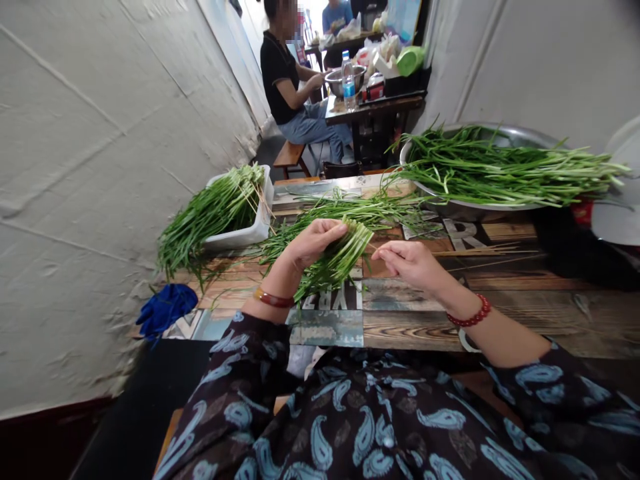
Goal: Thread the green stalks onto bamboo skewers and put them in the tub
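Bundle: green stalks [351,248] lie over the table [425,327] in front of the person, pale ends toward the right hand, leafy ends trailing down to the left.
Left hand: this hand [317,239] grasps the bundle near its pale ends, thumb on top, fingers partly hidden.
Right hand: the fingers of this hand [406,262] are pinched together, apparently on a thin stick [371,249] beside the pale ends; whether its tip is in them, I cannot tell.
Stick risk: a slanted or hard push could split a stalk or bring the point out at the left fingers.
Grip risk: too loose a hold would let stalks slide out of line; too tight could bruise them.
Tangle risk: loose stalks [367,212] lie just behind the bundle and could get caught up in it.
White tray: this tray [253,233] holds greens [220,200] with thin sticks across their pale ends; leaves hang over its left side and could drag others out.
Metal basin: this basin [404,157] is heaped with loose greens [510,167], pale ends jutting past the right rim, where a knock could spill some.
Far bowl: contents of the metal bowl [334,81] by the co-worker are hidden.
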The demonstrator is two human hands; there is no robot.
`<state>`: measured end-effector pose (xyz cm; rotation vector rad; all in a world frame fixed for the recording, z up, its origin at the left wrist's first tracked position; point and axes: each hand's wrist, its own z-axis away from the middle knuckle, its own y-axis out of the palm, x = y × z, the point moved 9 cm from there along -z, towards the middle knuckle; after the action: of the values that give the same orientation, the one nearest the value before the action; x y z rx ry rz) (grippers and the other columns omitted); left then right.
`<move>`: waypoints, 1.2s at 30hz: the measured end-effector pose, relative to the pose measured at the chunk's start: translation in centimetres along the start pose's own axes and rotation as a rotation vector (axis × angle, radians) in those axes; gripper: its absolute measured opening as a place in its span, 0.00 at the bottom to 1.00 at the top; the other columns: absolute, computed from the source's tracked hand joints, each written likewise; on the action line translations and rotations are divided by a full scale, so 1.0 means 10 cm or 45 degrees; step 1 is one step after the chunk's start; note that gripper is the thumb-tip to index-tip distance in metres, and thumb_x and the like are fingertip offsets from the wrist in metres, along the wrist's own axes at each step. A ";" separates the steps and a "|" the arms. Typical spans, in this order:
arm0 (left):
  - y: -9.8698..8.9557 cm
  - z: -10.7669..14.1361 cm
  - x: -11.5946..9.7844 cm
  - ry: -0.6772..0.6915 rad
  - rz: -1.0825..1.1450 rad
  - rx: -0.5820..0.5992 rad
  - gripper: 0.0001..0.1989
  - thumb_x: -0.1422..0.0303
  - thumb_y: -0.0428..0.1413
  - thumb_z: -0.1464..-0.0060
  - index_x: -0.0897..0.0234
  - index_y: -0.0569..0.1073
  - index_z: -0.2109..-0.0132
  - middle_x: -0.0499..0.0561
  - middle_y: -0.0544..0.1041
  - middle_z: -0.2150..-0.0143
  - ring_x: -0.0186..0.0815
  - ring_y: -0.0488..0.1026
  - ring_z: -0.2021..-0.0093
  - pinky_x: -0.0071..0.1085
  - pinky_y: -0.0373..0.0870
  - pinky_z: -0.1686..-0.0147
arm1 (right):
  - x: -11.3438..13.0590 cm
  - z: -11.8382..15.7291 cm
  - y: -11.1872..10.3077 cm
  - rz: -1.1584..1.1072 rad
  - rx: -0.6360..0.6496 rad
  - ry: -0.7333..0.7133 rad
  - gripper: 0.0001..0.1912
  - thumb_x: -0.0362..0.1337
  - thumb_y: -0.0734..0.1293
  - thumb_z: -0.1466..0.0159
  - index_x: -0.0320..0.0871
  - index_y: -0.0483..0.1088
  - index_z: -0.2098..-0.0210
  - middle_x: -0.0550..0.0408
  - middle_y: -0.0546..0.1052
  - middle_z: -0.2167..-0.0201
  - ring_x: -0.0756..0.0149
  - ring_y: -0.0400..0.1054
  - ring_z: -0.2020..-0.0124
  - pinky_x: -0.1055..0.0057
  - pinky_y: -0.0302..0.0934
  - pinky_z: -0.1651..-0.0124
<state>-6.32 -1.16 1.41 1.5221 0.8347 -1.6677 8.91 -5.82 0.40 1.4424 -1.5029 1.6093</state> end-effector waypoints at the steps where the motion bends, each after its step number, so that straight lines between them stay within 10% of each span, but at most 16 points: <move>1: -0.01 0.00 -0.03 0.027 0.006 -0.010 0.23 0.50 0.63 0.51 0.70 0.75 0.71 0.49 0.75 0.75 0.28 0.69 0.76 0.25 0.66 0.73 | 0.01 -0.01 -0.01 0.010 0.001 -0.007 0.19 0.44 0.60 0.33 0.38 0.77 0.64 0.61 0.68 0.84 0.73 0.59 0.82 0.76 0.53 0.76; 28: -0.09 0.12 -0.25 0.203 -0.036 -0.048 0.27 0.48 0.62 0.52 0.68 0.66 0.78 0.42 0.61 0.80 0.23 0.54 0.79 0.24 0.50 0.78 | 0.33 -0.19 0.06 0.192 -0.013 -0.145 0.21 0.47 0.60 0.34 0.38 0.77 0.66 0.60 0.68 0.85 0.71 0.60 0.82 0.73 0.54 0.75; 36: -0.12 0.14 -0.18 0.113 -0.095 0.109 0.22 0.60 0.69 0.60 0.71 0.76 0.61 0.51 0.78 0.65 0.31 0.72 0.68 0.26 0.67 0.67 | 0.44 -0.25 -0.12 -0.092 -0.014 0.112 0.21 0.49 0.65 0.38 0.36 0.77 0.62 0.61 0.67 0.85 0.77 0.52 0.86 0.76 0.44 0.84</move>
<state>-7.98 -1.54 3.33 1.6522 0.8867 -1.7193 7.74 -4.49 5.30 1.3859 -1.3922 1.5977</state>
